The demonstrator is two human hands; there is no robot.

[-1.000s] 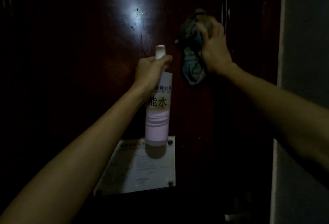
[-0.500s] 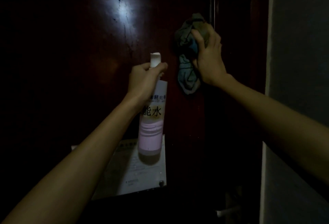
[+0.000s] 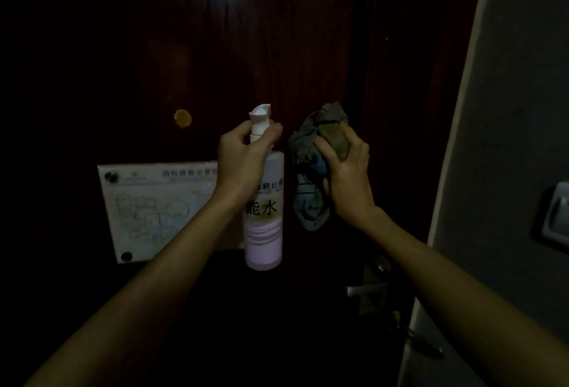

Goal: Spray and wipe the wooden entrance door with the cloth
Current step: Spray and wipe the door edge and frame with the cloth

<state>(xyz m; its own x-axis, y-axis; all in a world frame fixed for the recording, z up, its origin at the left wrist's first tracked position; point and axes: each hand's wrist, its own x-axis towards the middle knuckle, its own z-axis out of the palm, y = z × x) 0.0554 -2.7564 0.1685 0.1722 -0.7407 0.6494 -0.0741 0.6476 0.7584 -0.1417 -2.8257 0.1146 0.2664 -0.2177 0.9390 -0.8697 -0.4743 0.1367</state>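
Wood, dark red-brown and glossy, fills most of the view: the tall entrance door [image 3: 292,48] faces the person, with a plain grey wall [image 3: 508,94] running down its right side. Fixed to the door's left half is a white rectangular sign [image 3: 147,211] printed with a floor plan. Just right of it, covering its edge, a tall cylindrical spray bottle [image 3: 264,232] of pale pink plastic with a white pump nozzle is held upright. The nozzle seems to face the panel, ready to wet it. Beside the bottle, across a narrow gap, is a crumpled grey-blue cloth [image 3: 309,202], bunched at the top into a pad and trailing a loose tail below. It looks pressed to the wood, which would suit a wiping stroke, though actual contact is hard to confirm in the gloom. The left hand [image 3: 243,165] curls its fingers round the bottle's neck just under the nozzle, a grip that likely keeps a finger within reach of the pump. The right hand [image 3: 348,177] clutches the bunched top of the cloth, thumb and fingers closed on it. Both hands sit side by side at mid-door, so the door lies directly ahead of them and spreads out on every side. A grey switch plate [image 3: 557,217] sits on the wall to the right. A small metal lever handle [image 3: 366,289] is below the right hand, and a little round brass-coloured disc [image 3: 182,117], perhaps a peephole cover, is to the left.
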